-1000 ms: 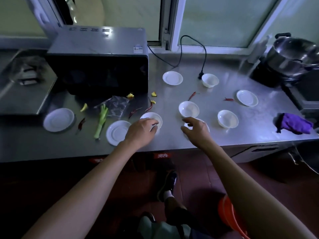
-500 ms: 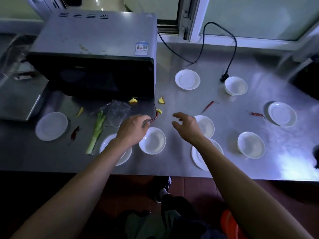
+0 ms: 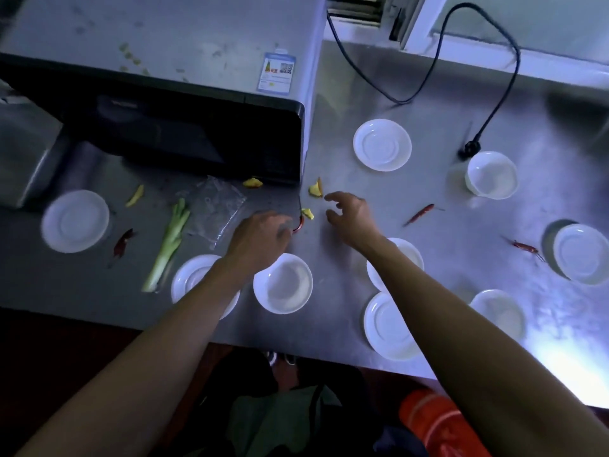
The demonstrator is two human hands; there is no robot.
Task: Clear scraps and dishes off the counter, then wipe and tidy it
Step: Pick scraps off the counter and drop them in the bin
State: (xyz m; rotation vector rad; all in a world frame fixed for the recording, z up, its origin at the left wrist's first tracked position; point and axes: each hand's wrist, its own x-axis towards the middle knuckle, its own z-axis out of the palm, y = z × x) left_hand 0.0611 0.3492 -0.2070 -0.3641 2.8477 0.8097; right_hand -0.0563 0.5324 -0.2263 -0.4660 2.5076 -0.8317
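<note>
The left hand (image 3: 260, 237) is curled knuckles-up over the steel, and a dried red chilli (image 3: 299, 223) pokes out from under its fingertips, its thin dark stem rising toward the oven corner; the fingers appear to pinch it, though the grip itself is hidden beneath the hand. The right hand (image 3: 351, 217) hovers just right of it with fingers loosely spread and holding nothing, its fingertips close to two small yellow scraps (image 3: 315, 189).

On the brushed stainless-steel counter (image 3: 461, 103), from the left: a shallow white saucer (image 3: 75, 221) near the edge, a thin yellow peel strip (image 3: 135, 196), a dark red chilli (image 3: 122, 242), and a pale green stalk of scallion (image 3: 169, 244) lying lengthwise beside a crumpled clear plastic wrap (image 3: 216, 207). Behind these stands a grey, black-fronted microwave oven (image 3: 164, 94), with another yellow scrap (image 3: 252, 183) at its base.

Below the left forearm sits a white saucer (image 3: 191, 275), touching-close to a small white bowl (image 3: 283, 283). Under the right forearm are a second bowl (image 3: 408, 255) and a saucer (image 3: 384, 326). Farther back lies a lone saucer (image 3: 382, 145). Right of the hands a red chilli (image 3: 420, 214) rests apart; a black power cord (image 3: 478, 94) ends at a plug beside a deep white bowl (image 3: 492, 174). At the far right are a bowl (image 3: 501, 311), one more chilli (image 3: 527, 248), and a saucer (image 3: 581, 253).
</note>
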